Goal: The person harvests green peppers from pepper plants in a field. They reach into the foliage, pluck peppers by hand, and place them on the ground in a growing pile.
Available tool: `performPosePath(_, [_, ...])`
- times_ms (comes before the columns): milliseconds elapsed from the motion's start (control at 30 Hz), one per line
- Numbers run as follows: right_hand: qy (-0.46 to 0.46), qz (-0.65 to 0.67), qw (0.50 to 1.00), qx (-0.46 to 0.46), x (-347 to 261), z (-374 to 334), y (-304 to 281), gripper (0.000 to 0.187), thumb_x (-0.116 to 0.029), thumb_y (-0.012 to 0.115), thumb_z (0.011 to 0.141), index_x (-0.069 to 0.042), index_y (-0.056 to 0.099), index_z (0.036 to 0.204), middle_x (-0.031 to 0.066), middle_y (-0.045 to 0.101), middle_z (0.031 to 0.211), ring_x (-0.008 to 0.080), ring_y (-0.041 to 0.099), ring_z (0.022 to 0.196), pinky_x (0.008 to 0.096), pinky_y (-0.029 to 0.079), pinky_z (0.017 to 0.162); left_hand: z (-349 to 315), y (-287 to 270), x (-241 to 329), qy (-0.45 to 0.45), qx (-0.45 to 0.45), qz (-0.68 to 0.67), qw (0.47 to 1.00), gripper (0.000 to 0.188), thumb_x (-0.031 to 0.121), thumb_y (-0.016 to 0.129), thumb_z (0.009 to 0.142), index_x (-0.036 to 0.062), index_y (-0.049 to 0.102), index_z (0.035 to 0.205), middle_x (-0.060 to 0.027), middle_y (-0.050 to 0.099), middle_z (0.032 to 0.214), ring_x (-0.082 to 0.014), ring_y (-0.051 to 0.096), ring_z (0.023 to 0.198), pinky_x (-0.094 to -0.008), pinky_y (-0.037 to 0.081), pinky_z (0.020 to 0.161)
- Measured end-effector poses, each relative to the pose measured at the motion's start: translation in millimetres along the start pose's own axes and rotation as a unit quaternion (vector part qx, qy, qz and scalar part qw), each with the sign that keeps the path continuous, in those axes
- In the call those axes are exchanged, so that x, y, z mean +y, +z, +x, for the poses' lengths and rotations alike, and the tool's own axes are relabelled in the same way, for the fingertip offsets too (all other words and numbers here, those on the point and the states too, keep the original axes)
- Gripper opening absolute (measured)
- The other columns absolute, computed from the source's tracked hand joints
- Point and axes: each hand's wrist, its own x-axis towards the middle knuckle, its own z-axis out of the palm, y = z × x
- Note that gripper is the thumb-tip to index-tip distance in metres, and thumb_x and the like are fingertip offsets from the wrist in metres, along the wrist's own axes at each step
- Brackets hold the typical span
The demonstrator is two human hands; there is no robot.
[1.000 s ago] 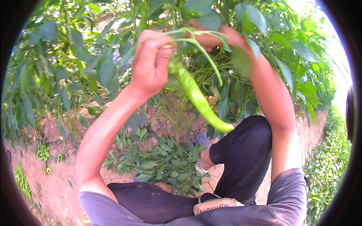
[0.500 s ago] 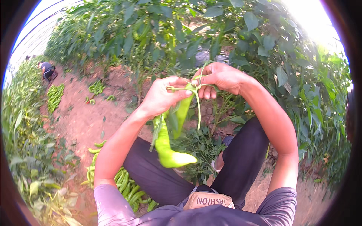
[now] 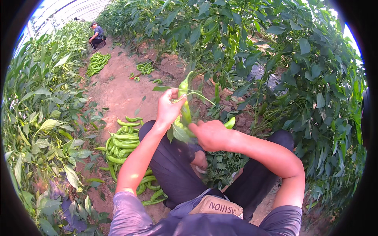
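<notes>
My left hand (image 3: 170, 108) pinches a long green pepper (image 3: 183, 91), which stands nearly upright with its stem end on top. A thin green twig (image 3: 201, 97) and a leaf (image 3: 161, 89) stick out from the same grip. Below these fingers hangs a larger leaf (image 3: 180, 133), partly over more green pepper. Close by on the right, my right hand (image 3: 212, 135) is closed, its back toward me. The tip of another green pepper (image 3: 230, 123) pokes out beyond its knuckles; the rest of that pepper is hidden by the hand.
A heap of green peppers (image 3: 123, 145) lies on the soil beside my left leg. Farther up the path are another heap (image 3: 97, 64), a small cluster (image 3: 145, 68) and a crouching person (image 3: 97, 36). Dense pepper plants (image 3: 291, 74) line both sides.
My hands have moved apart and lower; the right one has left the stems and closed around a pepper. The view has turned, bringing the heap and path farther into the picture.
</notes>
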Motion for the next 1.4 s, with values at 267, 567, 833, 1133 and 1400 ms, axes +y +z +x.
performPosePath(267, [-0.169,0.130,0.976,0.038,13,-10,-4,0.036,-0.032,0.079,0.083,-0.007,0.067,0.108,0.0216,0.073,0.098,0.0402,0.075,0.090,0.0528,0.056,0.076,-25,-60,3,-0.184,-0.229,-0.152,0.944,0.047,0.023,0.082,0.095,0.0002,0.068,0.134,-0.0076,0.076,0.114,-0.0145,0.071,0.096,-0.0313,0.059,0.082])
performPosePath(567, [0.051,0.597,0.792,0.117,3,-6,44,0.018,-0.015,0.080,0.104,-0.004,0.066,0.107,-0.0005,0.071,0.094,0.0102,0.070,0.084,0.0288,0.059,0.075,-140,-41,-35,-0.245,-0.221,-0.587,0.739,0.031,0.036,0.068,0.111,0.0062,0.063,0.117,-0.0162,0.068,0.126,-0.0224,0.069,0.102,-0.0325,0.062,0.076])
performPosePath(833, [0.041,0.664,0.684,0.299,24,-17,21,0.026,-0.030,0.074,0.106,-0.009,0.060,0.110,0.0014,0.059,0.087,0.0122,0.058,0.068,0.0279,0.046,0.062,-215,-145,-33,-0.195,0.116,-0.600,0.767,0.044,0.020,0.066,0.106,-0.0035,0.054,0.140,-0.0082,0.058,0.104,-0.0132,0.054,0.079,-0.0217,0.049,0.053])
performPosePath(1133, [0.077,0.636,0.739,0.208,20,-30,26,0.016,-0.016,0.076,0.105,-0.008,0.063,0.109,-0.0015,0.062,0.078,0.0081,0.055,0.062,0.0266,0.045,0.060,-277,-257,-250,-0.182,0.624,-0.362,0.669,0.057,0.033,0.044,0.117,0.0001,0.036,0.163,-0.0178,0.052,0.160,-0.0378,0.049,0.151,-0.0609,0.042,0.126])
performPosePath(1400, [0.024,0.666,0.742,0.075,28,-58,15,0.048,-0.030,0.072,0.108,-0.001,0.052,0.141,0.0039,0.060,0.096,0.0112,0.059,0.063,0.0280,0.052,0.056,-330,-234,-200,-0.231,0.510,-0.094,0.823,0.061,-0.002,0.052,0.103,0.0009,0.044,0.163,-0.0208,0.050,0.162,-0.0348,0.050,0.150,-0.0512,0.040,0.127])
